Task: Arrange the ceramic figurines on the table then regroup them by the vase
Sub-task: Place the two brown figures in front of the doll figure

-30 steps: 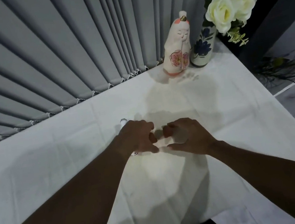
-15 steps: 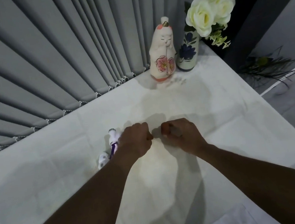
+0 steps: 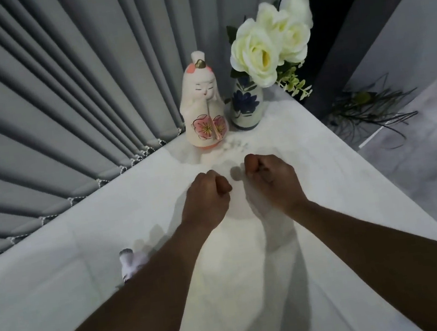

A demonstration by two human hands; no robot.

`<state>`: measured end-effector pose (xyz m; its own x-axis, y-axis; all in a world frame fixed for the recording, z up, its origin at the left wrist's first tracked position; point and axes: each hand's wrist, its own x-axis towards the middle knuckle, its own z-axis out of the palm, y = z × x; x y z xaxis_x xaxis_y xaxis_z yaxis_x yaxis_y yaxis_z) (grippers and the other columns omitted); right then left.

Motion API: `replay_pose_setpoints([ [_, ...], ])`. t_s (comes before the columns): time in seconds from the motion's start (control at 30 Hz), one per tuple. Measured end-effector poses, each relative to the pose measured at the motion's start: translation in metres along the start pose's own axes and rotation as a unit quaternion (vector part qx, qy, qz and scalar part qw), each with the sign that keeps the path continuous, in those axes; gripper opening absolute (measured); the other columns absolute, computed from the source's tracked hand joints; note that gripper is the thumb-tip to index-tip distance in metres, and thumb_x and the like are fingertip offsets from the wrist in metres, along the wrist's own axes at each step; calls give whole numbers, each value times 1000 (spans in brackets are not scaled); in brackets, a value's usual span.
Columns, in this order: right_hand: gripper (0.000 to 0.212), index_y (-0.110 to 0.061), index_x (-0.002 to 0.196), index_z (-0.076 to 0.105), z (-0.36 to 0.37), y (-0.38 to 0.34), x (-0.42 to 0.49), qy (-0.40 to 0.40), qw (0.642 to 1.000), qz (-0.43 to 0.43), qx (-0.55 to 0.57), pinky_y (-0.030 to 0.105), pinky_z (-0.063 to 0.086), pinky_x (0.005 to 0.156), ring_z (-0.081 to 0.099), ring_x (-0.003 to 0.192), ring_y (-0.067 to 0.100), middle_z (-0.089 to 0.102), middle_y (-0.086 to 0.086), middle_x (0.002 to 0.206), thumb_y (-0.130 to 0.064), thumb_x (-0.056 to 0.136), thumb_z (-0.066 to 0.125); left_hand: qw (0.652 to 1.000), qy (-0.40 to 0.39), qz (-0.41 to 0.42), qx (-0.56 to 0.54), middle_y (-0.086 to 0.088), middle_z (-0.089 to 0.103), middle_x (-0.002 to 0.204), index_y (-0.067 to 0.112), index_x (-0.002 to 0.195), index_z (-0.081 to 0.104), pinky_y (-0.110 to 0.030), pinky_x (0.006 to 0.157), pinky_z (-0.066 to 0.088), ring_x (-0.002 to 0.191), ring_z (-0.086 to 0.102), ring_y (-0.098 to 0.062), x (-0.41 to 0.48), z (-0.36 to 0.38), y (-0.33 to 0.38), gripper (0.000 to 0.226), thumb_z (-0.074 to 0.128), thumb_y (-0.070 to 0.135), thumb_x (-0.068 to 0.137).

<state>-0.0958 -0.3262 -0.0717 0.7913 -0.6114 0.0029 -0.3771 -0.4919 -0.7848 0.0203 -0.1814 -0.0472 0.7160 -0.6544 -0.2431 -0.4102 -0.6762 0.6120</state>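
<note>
A tall white ceramic doll figurine (image 3: 202, 111) with pink flowers stands at the table's far corner. It touches or nearly touches a blue-flowered vase (image 3: 246, 105) on its right. My left hand (image 3: 206, 198) and my right hand (image 3: 271, 177) are side by side as closed fists just in front of the doll, a little above the white tablecloth (image 3: 58, 272). Nothing shows inside either fist. A small white and purple figurine (image 3: 130, 263) lies on the cloth behind my left forearm, partly hidden by it.
White roses (image 3: 264, 43) lean out over the vase. Grey vertical blinds (image 3: 60, 89) run along the table's far edge. The table's right edge drops to a grey floor, where a dark spiky plant (image 3: 366, 108) lies.
Both hands closed into fists and moved away from the small figurine toward the doll and vase. The small figurine stayed on the cloth.
</note>
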Motion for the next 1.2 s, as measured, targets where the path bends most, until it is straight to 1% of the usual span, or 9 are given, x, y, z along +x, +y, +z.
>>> replay_pose_setpoints([
  [0.23, 7, -18, 86, 60, -6, 20, 30, 35, 998, 47, 15, 30, 49, 75, 61, 85, 20, 67, -1, 87, -15, 91, 63, 994, 80, 24, -71, 4, 62, 92, 20, 89, 63, -28, 81, 46, 90, 58, -16, 31, 25, 20, 11, 66, 11, 85],
  [0.33, 6, -19, 87, 60, -6, 25, 43, 42, 998, 47, 3, 30, 48, 73, 58, 83, 18, 65, -4, 84, -15, 89, 61, 987, 112, 13, -117, -1, 65, 94, 14, 94, 64, -38, 86, 51, 93, 61, -22, 45, 36, 31, 11, 69, 10, 86],
  [0.47, 13, -19, 86, 60, -2, 26, 60, 52, 998, 26, -12, 12, 36, 67, 53, 80, 12, 70, -1, 88, -8, 93, 60, 979, 140, -10, -148, -8, 67, 103, 11, 104, 64, -46, 89, 54, 97, 65, -30, 67, 49, 39, 22, 70, 9, 83],
  [0.7, 10, -6, 91, 65, 6, 29, 62, 88, 996, 1, -14, 3, 33, 66, 47, 75, 9, 69, 6, 83, -3, 98, 59, 975, 165, -7, -148, -13, 69, 102, 4, 103, 66, -44, 89, 52, 99, 64, -32, 74, 56, 38, 20, 72, 7, 84],
  [0.8, 10, -6, 89, 64, 7, 29, 63, 90, 996, -3, -15, 3, 32, 66, 49, 73, 11, 71, 8, 81, -1, 96, 60, 974, 163, -18, -153, -12, 70, 99, 6, 100, 68, -39, 87, 52, 96, 65, -30, 74, 54, 40, 20, 75, 10, 82],
  [0.87, 9, -7, 91, 65, 8, 31, 63, 85, 996, 6, -16, 12, 35, 66, 54, 75, 13, 72, 7, 84, -4, 98, 60, 975, 157, -23, -156, -12, 71, 98, 7, 100, 68, -37, 86, 52, 95, 65, -30, 74, 53, 40, 20, 76, 11, 82],
  [1.03, 5, -10, 103, 63, 6, 29, 59, 57, 998, 34, -13, 28, 41, 75, 62, 92, 27, 72, 9, 98, -10, 98, 60, 977, 110, -29, -182, -12, 70, 105, 6, 108, 68, -34, 90, 54, 95, 67, -24, 72, 44, 44, 31, 80, 14, 81],
  [1.1, 26, -7, 125, 61, 6, 25, 50, 32, 996, 78, -12, 35, 46, 97, 58, 120, 36, 68, 16, 126, -16, 100, 63, 981, 81, -21, -177, -10, 68, 110, 6, 111, 66, -35, 94, 52, 98, 65, -21, 67, 38, 42, 37, 81, 17, 80],
  [1.2, 65, -4, 153, 41, 10, 17, 25, 18, 990, 139, -35, 45, 34, 122, 36, 150, 37, 46, 16, 159, -35, 101, 66, 995, 21, -9, -98, -9, 60, 127, 11, 127, 59, -40, 106, 45, 120, 55, -25, 52, 22, 36, 51, 79, 26, 83],
])
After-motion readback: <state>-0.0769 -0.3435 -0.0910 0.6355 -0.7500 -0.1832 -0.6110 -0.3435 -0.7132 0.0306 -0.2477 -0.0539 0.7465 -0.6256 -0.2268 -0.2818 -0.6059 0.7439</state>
